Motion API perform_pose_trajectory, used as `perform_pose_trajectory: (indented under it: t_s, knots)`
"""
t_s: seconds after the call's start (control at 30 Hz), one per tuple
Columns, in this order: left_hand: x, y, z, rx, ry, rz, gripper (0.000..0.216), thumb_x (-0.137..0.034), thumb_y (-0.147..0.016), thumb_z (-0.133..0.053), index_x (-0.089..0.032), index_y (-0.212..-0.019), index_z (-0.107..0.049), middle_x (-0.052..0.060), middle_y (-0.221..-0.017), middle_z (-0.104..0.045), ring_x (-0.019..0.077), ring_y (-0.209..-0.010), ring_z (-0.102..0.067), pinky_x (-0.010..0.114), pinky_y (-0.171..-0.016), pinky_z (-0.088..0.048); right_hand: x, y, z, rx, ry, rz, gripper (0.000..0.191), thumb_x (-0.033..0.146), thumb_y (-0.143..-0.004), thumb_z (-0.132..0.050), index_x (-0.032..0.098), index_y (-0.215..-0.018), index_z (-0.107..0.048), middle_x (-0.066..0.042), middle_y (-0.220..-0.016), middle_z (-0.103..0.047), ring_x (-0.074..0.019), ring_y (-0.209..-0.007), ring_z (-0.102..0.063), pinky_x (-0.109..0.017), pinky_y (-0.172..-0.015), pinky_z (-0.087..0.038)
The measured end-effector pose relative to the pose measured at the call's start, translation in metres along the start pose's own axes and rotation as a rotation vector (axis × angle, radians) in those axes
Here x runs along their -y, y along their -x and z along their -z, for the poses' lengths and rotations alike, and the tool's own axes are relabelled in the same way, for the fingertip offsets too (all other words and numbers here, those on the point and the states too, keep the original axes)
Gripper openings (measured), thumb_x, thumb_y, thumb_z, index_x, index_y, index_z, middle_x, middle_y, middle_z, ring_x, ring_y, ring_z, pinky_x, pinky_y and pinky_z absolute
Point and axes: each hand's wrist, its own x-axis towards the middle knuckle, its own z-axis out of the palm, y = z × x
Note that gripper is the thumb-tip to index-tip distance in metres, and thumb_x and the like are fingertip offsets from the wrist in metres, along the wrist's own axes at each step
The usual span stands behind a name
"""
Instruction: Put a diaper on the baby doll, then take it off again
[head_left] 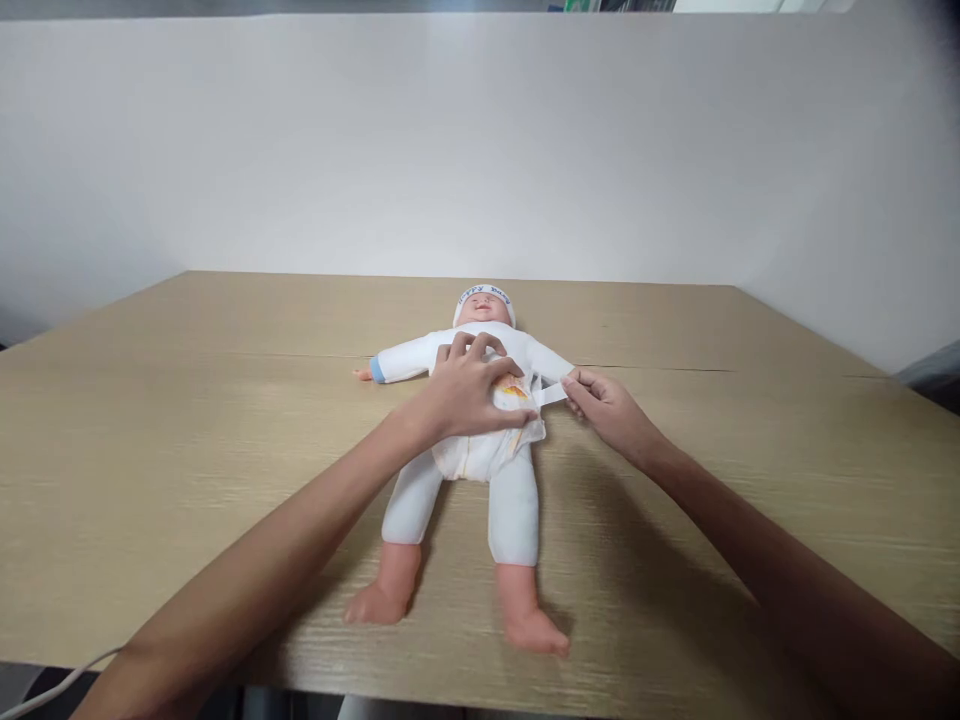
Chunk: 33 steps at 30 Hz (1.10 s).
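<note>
A baby doll (513, 510) in a white suit and a lettered white cap lies on its back, feet toward me. Around its hips is a white diaper (480, 458) with an orange print on the front. My left hand (472, 385) rests on the diaper's front with its fingers spread, hiding part of the doll's belly. Pinched in my right hand (600, 405) is the end of a white diaper tab (553, 394), pulled out sideways from the diaper's right edge, beside the doll's arm.
The doll lies on a wooden table (225, 480) with seams across its top. Behind the far edge stands a plain white partition (450, 150). A white cable (64, 682) hangs at the near left edge.
</note>
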Motion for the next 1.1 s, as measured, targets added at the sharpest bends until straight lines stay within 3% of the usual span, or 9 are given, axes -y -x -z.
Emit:
perform_pose_trajectory:
  t_s: [0.2,0.33,0.53,0.7,0.8,0.93,1.1]
  knots:
    - [-0.002,0.001,0.001,0.016,0.026,0.013,0.059,-0.065,-0.082,-0.083,-0.03,-0.128,-0.077,0.012,-0.148,-0.056,0.0423,-0.136,-0.041,0.062,-0.116,-0.039,0.026,-0.013,-0.028,0.062,0.027,0.068,0.046,0.065,-0.097,-0.057,0.025,-0.076,-0.05,0.004,-0.07,-0.048,-0.0143,-0.065,-0.042,-0.03,-0.065,-0.036]
    - [0.0,0.001,0.002,0.022,0.073,0.034,0.059,-0.064,-0.078,-0.087,-0.027,-0.122,-0.074,0.011,-0.149,-0.056,0.0428,-0.137,-0.041,0.063,-0.117,-0.039,0.05,-0.024,-0.044,0.07,0.181,0.002,0.037,0.053,-0.097,-0.059,0.024,-0.075,-0.051,0.004,-0.07,-0.049,-0.0146,-0.065,-0.043,-0.03,-0.064,-0.036]
    - [0.003,0.0,0.0,0.037,0.12,0.062,0.057,-0.062,-0.075,-0.088,-0.027,-0.119,-0.074,0.01,-0.149,-0.055,0.0433,-0.136,-0.041,0.064,-0.114,-0.041,0.046,-0.026,-0.049,0.082,0.176,-0.029,0.035,0.051,-0.098,-0.059,0.023,-0.078,-0.057,0.002,-0.08,-0.062,-0.0174,-0.077,-0.056,-0.031,-0.07,-0.042]
    - [0.005,0.002,0.001,0.039,0.155,0.073,0.064,-0.066,-0.077,-0.087,-0.031,-0.129,-0.073,0.011,-0.146,-0.056,0.0439,-0.138,-0.04,0.066,-0.116,-0.039,0.035,-0.002,-0.048,0.037,-0.011,0.034,0.04,0.061,-0.104,-0.058,0.022,-0.102,-0.069,-0.004,-0.099,-0.074,-0.022,-0.093,-0.069,-0.034,-0.079,-0.056]
    - [0.005,0.003,0.001,0.042,0.177,0.073,0.069,-0.069,-0.078,-0.085,-0.034,-0.136,-0.072,0.011,-0.145,-0.056,0.0447,-0.14,-0.039,0.068,-0.119,-0.035,0.031,0.02,-0.043,-0.075,0.055,0.175,0.037,0.057,-0.108,-0.057,0.024,-0.115,-0.071,-0.007,-0.117,-0.075,-0.0235,-0.104,-0.073,-0.038,-0.093,-0.059]
    - [0.006,0.002,0.002,0.05,0.181,0.063,0.068,-0.072,-0.081,-0.08,-0.033,-0.137,-0.072,0.012,-0.145,-0.056,0.0455,-0.141,-0.038,0.069,-0.12,-0.034,0.023,0.034,-0.043,-0.086,0.202,0.349,0.039,0.05,-0.113,-0.048,0.029,-0.14,-0.068,-0.008,-0.147,-0.069,-0.0271,-0.14,-0.063,-0.048,-0.121,-0.049]
    - [0.013,0.002,0.014,0.14,0.272,0.06,0.074,-0.054,-0.08,-0.078,-0.032,-0.149,-0.062,0.012,-0.148,-0.056,0.0437,-0.142,-0.04,0.066,-0.121,-0.037,0.008,0.031,-0.055,0.068,0.351,0.494,0.056,0.043,-0.117,-0.034,0.028,-0.171,-0.042,-0.007,-0.176,-0.044,-0.0263,-0.164,-0.037,-0.052,-0.136,-0.031]
